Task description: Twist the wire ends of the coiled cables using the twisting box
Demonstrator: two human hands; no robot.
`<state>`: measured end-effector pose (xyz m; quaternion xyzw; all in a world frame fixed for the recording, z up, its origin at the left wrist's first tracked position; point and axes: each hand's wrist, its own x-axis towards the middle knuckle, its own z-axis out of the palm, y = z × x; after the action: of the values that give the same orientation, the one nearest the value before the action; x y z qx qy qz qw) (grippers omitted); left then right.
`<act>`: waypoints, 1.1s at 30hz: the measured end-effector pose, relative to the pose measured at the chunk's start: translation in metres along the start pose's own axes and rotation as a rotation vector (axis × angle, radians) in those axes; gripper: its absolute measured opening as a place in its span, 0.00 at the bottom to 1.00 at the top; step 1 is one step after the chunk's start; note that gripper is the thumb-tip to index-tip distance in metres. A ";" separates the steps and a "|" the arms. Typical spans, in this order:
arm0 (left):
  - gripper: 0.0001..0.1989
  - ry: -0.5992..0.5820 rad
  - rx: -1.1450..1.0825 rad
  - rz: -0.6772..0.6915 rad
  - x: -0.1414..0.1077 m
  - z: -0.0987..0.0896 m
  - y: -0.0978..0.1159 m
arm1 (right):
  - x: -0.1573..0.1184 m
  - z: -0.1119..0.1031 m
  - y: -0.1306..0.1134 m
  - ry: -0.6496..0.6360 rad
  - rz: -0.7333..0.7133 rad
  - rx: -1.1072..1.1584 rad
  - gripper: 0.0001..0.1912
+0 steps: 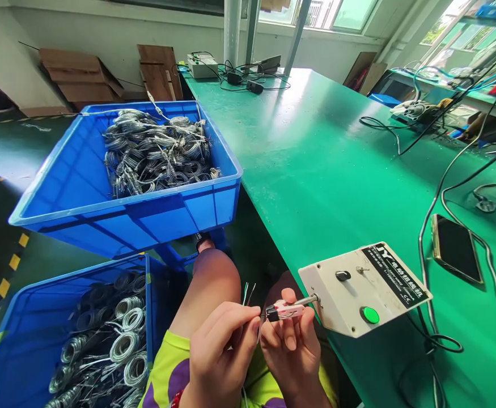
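Note:
My left hand (226, 340) is closed in a pinch on a thin cable, whose fine stripped wire ends (248, 293) stick up above the fingers. A dark strand runs from this pinch to the black-tipped white clip (288, 311) on a metal shaft. That shaft comes out of the beige JY machine box (336, 306), which has a black knob, a toggle switch and a green button. My right hand (292, 351) is closed around the clip from below, thumb and fingers on its sides. The exact hold of the clip's jaws on the strand is too small to tell.
A blue bin (188, 209) of tangled cable coils stands by the green table (299, 170). Lower left, another blue bin (9, 334) holds neat coils. On the table lie a phone (457, 248), loose black cords (439, 192) and, farther back, a grey box (202, 66).

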<state>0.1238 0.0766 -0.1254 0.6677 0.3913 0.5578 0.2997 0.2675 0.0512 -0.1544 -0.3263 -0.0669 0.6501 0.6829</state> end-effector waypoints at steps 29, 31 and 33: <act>0.13 0.027 0.030 0.003 -0.005 0.009 -0.001 | -0.006 0.017 -0.005 0.044 -0.043 -0.081 0.24; 0.13 0.026 0.031 0.004 -0.004 0.009 0.000 | -0.006 0.014 -0.003 0.037 -0.004 -0.102 0.29; 0.13 0.015 0.027 0.004 -0.004 0.008 0.001 | -0.008 0.009 0.001 0.065 0.025 -0.155 0.34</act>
<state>0.1317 0.0733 -0.1281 0.6684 0.3999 0.5578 0.2868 0.2613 0.0466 -0.1449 -0.3998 -0.0907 0.6404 0.6495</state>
